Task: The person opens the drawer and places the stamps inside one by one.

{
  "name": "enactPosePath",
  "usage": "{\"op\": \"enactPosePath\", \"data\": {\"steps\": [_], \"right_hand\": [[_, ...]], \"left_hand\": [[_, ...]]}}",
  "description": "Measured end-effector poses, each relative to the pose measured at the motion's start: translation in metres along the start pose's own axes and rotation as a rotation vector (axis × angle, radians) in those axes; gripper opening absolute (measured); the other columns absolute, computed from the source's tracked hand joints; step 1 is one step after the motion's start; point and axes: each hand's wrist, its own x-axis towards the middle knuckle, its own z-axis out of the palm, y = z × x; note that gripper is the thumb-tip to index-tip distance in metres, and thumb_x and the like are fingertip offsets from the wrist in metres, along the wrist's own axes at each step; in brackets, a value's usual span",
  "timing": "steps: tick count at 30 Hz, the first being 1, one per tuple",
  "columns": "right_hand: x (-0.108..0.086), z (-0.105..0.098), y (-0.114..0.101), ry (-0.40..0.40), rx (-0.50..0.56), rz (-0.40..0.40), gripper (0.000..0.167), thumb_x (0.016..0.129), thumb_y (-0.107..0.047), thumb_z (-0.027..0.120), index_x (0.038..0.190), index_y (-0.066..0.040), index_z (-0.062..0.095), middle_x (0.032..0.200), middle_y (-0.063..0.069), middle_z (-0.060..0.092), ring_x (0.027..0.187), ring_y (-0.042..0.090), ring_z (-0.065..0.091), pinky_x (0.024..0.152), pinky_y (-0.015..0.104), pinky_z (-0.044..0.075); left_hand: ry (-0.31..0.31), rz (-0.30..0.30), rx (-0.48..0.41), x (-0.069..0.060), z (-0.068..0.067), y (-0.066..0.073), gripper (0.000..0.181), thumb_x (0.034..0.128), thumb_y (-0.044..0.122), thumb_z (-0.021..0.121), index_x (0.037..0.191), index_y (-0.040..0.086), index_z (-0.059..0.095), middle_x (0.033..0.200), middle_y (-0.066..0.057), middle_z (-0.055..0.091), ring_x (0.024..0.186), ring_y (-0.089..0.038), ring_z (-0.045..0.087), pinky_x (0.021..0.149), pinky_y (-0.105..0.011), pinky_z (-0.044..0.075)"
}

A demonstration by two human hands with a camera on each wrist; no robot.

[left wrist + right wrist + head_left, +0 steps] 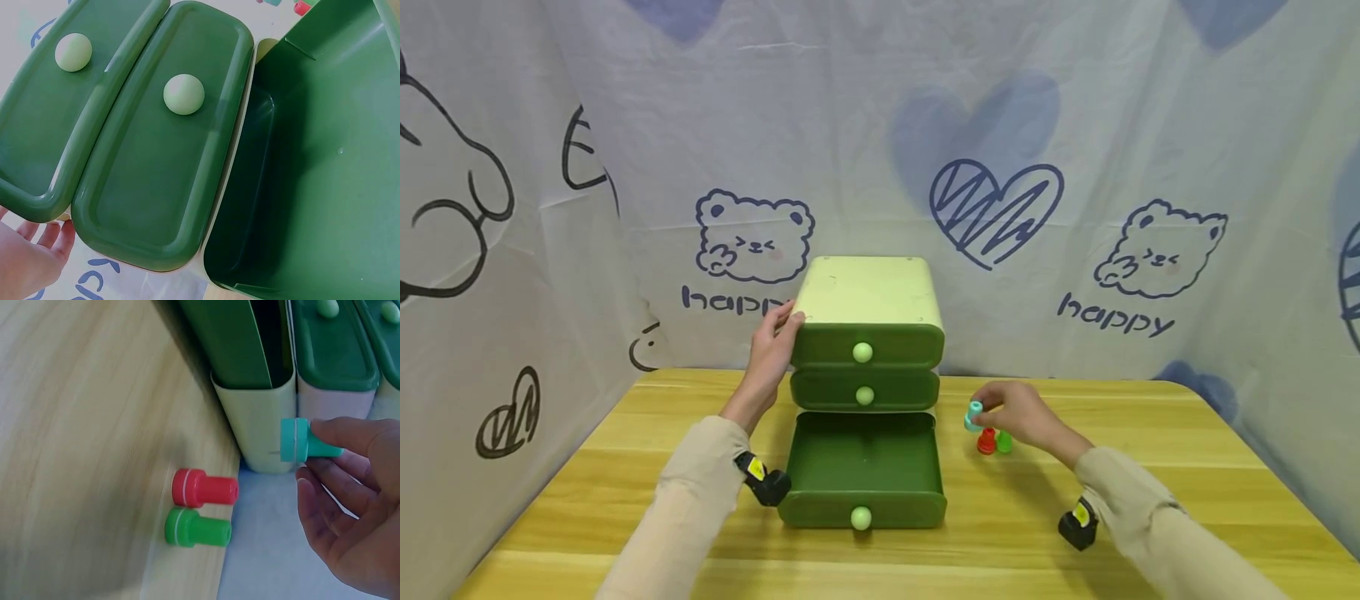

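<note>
My left hand (772, 342) rests against the upper left side of a small drawer cabinet (872, 287) with a cream top and green drawers. In the left wrist view its fingers (50, 240) touch the cabinet beside the top drawer. The bottom drawer (865, 454) is pulled out and its inside shows bare. To the cabinet's right, my right hand (1018, 412) pinches a teal toy stamp (297, 440) between thumb and fingers, off the table. Just below it, a red stamp (203, 487) and a green stamp (197, 528) stand side by side on the table.
The wooden table (1150, 433) carries the cabinet near its back edge. A printed white cloth (865, 125) hangs behind and at both sides. The top drawer (895, 346) and middle drawer (895, 389) are closed, each with a round pale knob.
</note>
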Motion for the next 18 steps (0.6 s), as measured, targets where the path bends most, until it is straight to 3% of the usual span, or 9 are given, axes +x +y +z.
{"op": "enactPosePath", "data": {"steps": [4, 10, 18], "right_hand": [[0.001, 0.004, -0.010, -0.050, -0.021, -0.032, 0.010, 0.084, -0.007, 0.073, 0.092, -0.002, 0.068, 0.086, 0.003, 0.068, 0.080, 0.020, 0.064, 0.069, 0.035, 0.053], [0.001, 0.012, -0.021, -0.102, -0.079, -0.142, 0.006, 0.085, -0.010, 0.073, 0.087, -0.007, 0.068, 0.084, -0.003, 0.067, 0.080, 0.015, 0.063, 0.072, 0.035, 0.053], [0.005, 0.024, -0.037, -0.149, -0.089, -0.208, 0.021, 0.086, -0.012, 0.072, 0.103, 0.000, 0.069, 0.088, -0.001, 0.069, 0.080, 0.015, 0.064, 0.068, 0.029, 0.052]], "left_hand": [[0.003, 0.000, 0.000, -0.001, 0.000, 0.001, 0.054, 0.1000, 0.029, 0.047, 0.148, 0.007, 0.036, 0.145, -0.016, 0.039, 0.131, -0.031, 0.038, 0.106, -0.044, 0.034], [0.012, -0.004, 0.000, 0.001, -0.001, 0.001, 0.055, 0.0997, 0.029, 0.047, 0.148, 0.007, 0.035, 0.145, -0.017, 0.039, 0.131, -0.031, 0.037, 0.107, -0.044, 0.033], [0.008, -0.004, -0.008, 0.000, -0.001, 0.000, 0.055, 0.1002, 0.029, 0.047, 0.148, 0.006, 0.035, 0.145, -0.017, 0.039, 0.131, -0.032, 0.037, 0.107, -0.044, 0.033]]}}
